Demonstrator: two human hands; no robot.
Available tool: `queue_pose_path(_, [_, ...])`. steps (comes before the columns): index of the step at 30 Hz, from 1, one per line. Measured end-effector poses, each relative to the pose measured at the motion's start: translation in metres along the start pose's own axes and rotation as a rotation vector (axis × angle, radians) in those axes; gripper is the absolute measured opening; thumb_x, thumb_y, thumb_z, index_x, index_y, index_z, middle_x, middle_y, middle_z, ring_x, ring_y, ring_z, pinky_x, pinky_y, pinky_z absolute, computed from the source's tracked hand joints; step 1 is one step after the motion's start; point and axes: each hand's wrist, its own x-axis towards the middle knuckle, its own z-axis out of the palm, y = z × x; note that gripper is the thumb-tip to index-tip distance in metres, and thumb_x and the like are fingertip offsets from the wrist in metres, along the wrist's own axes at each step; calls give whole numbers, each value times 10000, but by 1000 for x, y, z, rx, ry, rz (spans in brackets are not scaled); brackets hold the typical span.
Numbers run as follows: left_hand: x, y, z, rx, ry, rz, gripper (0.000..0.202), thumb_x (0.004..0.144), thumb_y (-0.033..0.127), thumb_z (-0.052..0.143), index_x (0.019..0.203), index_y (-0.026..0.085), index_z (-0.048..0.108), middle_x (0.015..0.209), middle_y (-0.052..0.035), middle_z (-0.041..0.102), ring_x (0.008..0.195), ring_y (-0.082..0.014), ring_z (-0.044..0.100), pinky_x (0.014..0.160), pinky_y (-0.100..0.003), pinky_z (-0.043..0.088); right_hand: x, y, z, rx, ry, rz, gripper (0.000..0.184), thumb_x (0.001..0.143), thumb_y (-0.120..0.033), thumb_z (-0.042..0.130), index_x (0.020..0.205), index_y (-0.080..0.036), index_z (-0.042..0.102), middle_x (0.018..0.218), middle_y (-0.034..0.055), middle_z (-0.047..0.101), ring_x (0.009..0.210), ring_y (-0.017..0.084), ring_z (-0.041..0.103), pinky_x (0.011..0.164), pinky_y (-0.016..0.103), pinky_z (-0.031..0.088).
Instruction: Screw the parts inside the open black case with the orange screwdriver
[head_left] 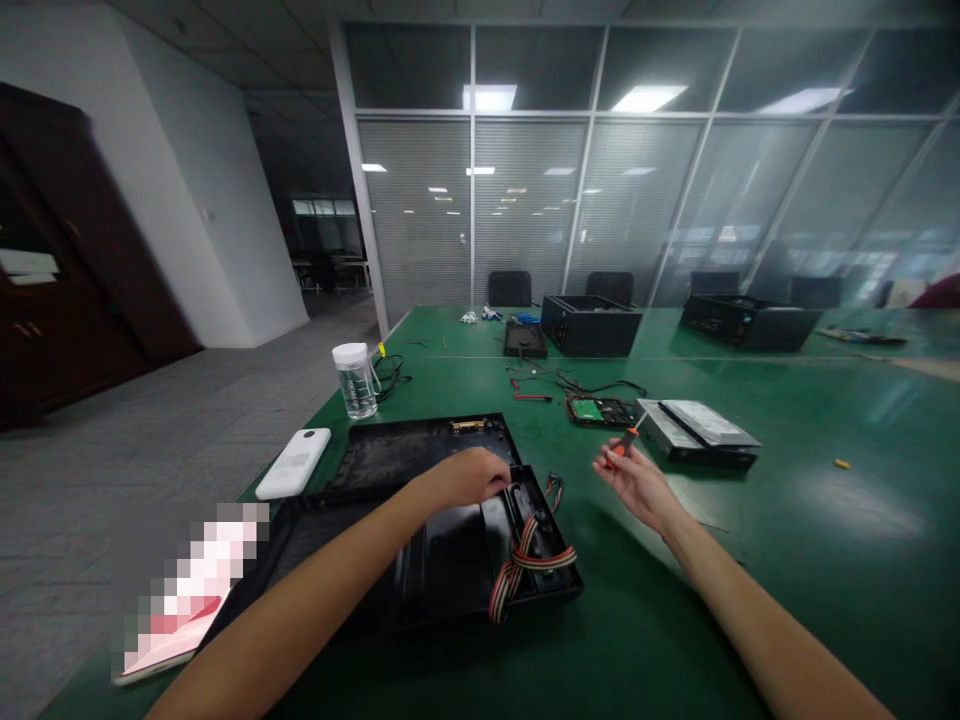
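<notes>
My left hand (469, 477) rests curled on the far edge of an opened black device case (450, 570) that lies on the green table (750, 560); what its fingers grip is hidden. A striped ribbon cable (525, 565) hangs over the case's right side. My right hand (634, 478) hovers above the table to the right of the case, fingers closed on a small orange-handled screwdriver (626, 440). A flat black cover panel (427, 450) lies just behind the case.
A white power bank (294, 463) and a clear jar (355, 380) stand at the left. Stacked drives (701, 432), a green circuit board (589, 410), loose cables (570, 385) and black computer cases (591, 325) sit further back. A notebook (176, 625) lies at the near left edge.
</notes>
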Motion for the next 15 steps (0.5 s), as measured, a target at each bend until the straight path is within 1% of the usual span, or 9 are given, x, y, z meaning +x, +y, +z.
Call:
queue_pose_path(2, [-8, 0, -18, -40, -140, -55, 110, 798, 176, 550, 811, 181, 659, 758, -3, 664, 693, -121, 592, 659, -197, 427, -4, 4, 3, -101, -36, -9, 253, 662, -268, 720, 753, -222, 489, 666, -60, 513, 567, 80, 508, 564, 229, 463])
queue_pose_path(4, [-19, -1, -23, -24, -210, -105, 95, 771, 174, 571, 778, 185, 665, 729, 3, 666, 678, -124, 598, 632, -193, 420, -7, 8, 3, -291, -86, -23, 293, 743, -386, 639, 646, -202, 432, 539, -69, 415, 465, 72, 412, 468, 214, 389])
queue_pose_path(6, [-32, -1, -15, 33, -218, -148, 85, 752, 161, 581, 757, 181, 664, 727, -9, 667, 699, -140, 605, 639, -203, 423, -11, 9, 5, -546, -148, -57, 398, 813, -485, 508, 565, -198, 386, 473, -63, 353, 432, 82, 364, 452, 231, 357])
queue_pose_path(7, [-39, -1, -8, 62, -207, -163, 82, 747, 156, 583, 755, 180, 661, 733, -16, 667, 712, -148, 608, 649, -210, 426, -14, 7, 9, -674, -169, -94, 433, 837, -512, 446, 545, -200, 381, 460, -55, 350, 433, 89, 365, 461, 241, 357])
queue_pose_path(9, [-49, -1, 4, 100, -171, -169, 76, 755, 166, 585, 769, 184, 657, 753, -22, 666, 737, -157, 612, 672, -219, 431, -24, -2, 24, -911, -220, -217, 458, 864, -522, 369, 546, -196, 416, 483, -30, 400, 470, 107, 405, 497, 255, 368])
queue_pose_path(11, [-56, -1, 10, 117, -137, -148, 78, 783, 212, 583, 784, 193, 659, 766, -23, 663, 750, -159, 610, 689, -224, 431, -42, -14, 45, -1124, -364, -365, 434, 880, -487, 356, 601, -184, 492, 569, 4, 489, 557, 127, 472, 556, 262, 383])
queue_pose_path(12, [-58, -1, 9, 123, -131, -129, 102, 801, 255, 578, 785, 198, 661, 763, -24, 661, 749, -159, 608, 689, -225, 430, -54, -20, 57, -1226, -482, -432, 403, 883, -459, 370, 641, -180, 530, 636, 21, 533, 619, 137, 504, 596, 266, 390])
queue_pose_path(14, [-59, -3, 1, 130, -130, -86, 203, 841, 356, 535, 792, 209, 667, 751, -23, 658, 744, -160, 604, 684, -226, 424, -82, -27, 76, -1408, -735, -498, 311, 892, -386, 389, 763, -185, 587, 754, 38, 585, 707, 145, 542, 645, 265, 396])
queue_pose_path(15, [-59, -5, -4, 132, -122, -73, 257, 862, 400, 494, 816, 215, 667, 760, -25, 659, 753, -161, 604, 687, -228, 421, -97, -26, 83, -1495, -802, -523, 261, 885, -367, 409, 841, -193, 599, 820, 42, 596, 727, 148, 554, 646, 267, 398])
